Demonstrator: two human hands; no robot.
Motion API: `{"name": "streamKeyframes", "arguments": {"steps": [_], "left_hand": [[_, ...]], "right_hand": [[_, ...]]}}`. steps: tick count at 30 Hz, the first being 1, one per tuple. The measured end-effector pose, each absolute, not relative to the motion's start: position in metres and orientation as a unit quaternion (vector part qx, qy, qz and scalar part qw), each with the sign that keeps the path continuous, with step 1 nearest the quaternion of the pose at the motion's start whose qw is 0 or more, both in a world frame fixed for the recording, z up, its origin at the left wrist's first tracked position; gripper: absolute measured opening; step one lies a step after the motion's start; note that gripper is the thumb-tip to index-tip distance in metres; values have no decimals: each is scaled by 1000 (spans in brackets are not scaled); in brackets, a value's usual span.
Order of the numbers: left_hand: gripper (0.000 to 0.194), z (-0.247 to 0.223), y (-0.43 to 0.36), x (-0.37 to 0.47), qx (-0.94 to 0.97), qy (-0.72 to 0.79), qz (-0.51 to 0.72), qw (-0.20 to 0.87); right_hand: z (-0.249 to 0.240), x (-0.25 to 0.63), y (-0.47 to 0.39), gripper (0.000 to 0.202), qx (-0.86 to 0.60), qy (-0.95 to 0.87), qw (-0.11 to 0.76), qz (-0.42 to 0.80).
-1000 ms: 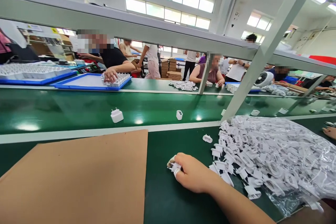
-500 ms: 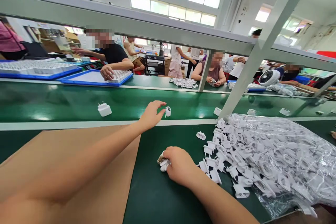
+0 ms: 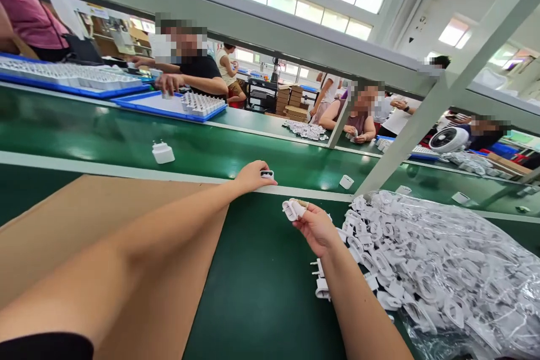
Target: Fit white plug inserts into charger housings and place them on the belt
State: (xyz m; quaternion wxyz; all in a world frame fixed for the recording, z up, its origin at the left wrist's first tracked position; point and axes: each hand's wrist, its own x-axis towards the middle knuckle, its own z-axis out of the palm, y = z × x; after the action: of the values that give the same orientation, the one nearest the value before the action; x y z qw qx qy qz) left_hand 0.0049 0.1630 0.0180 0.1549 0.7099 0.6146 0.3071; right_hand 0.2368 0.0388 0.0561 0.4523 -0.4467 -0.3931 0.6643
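My left hand (image 3: 252, 176) is closed on a small white housing (image 3: 267, 174), its dark open end facing me, over the near edge of the green belt (image 3: 202, 152). To its right, my right hand (image 3: 316, 225) pinches a white oval plug piece (image 3: 291, 210) above the green work surface (image 3: 253, 270). The two held parts are apart. Some fingertips of my right hand have whitish covers. Loose white plug pieces (image 3: 322, 288) lie beside my right forearm, next to a large heap (image 3: 422, 259) partly under clear plastic.
Brown cardboard (image 3: 139, 225) lies under my left forearm. White housings (image 3: 163, 153) sit on the belt, another (image 3: 346, 181) near the slanted metal post (image 3: 405, 135). Across the belt, a person reaches over a blue tray (image 3: 169, 107). A white fan (image 3: 449, 139) stands at right.
My left hand has closed on the housing. My right hand has risen and moved forward from the work surface with the plug piece. The camera view has tilted.
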Motion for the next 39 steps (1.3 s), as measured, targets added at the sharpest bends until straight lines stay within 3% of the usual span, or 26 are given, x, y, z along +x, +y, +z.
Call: {"name": "streamKeyframes", "arguments": {"steps": [9, 13, 17, 22, 28, 39], "left_hand": [[50, 13, 9, 21, 760, 537, 286, 227], [72, 2, -3, 13, 726, 491, 321, 358], [34, -7, -1, 3, 699, 453, 345, 433], [33, -5, -1, 4, 702, 437, 356, 436], [28, -3, 0, 4, 713, 427, 354, 429], [31, -4, -1, 4, 717, 423, 367, 416]], "right_hand": [[56, 230, 31, 46, -423, -469, 426, 648], [48, 222, 26, 27, -400, -580, 419, 572], [46, 217, 16, 35, -440, -701, 427, 364], [52, 214, 1, 22, -415, -802, 358, 237], [49, 206, 0, 37, -365, -885, 264, 117], [50, 202, -8, 41, -403, -876, 252, 78]]}}
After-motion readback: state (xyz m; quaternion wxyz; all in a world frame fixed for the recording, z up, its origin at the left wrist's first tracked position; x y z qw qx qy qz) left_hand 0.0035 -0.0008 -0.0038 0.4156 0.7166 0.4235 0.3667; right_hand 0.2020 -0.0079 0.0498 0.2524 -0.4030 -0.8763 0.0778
